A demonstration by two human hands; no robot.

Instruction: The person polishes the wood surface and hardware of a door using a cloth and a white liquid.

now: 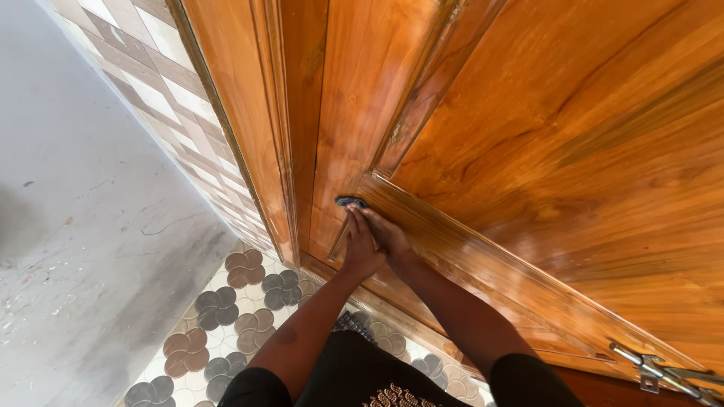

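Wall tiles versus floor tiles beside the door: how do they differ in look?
The wall tiles are rectangular blocks in beige, white and brown, set in straight rows. The floor tiles carry rounded four-petal shapes in brown and grey on a pale ground. Both are patterned and meet near the wooden door frame.

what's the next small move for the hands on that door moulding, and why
Probably slide both hands along the moulding's corner. The left hand and right hand are stacked together, pressing a small dark pad into the corner where the panel moulding meets the upright trim of the wooden door. The pad sits only at that corner; the long glossy moulding running toward the metal latch lies beyond it.
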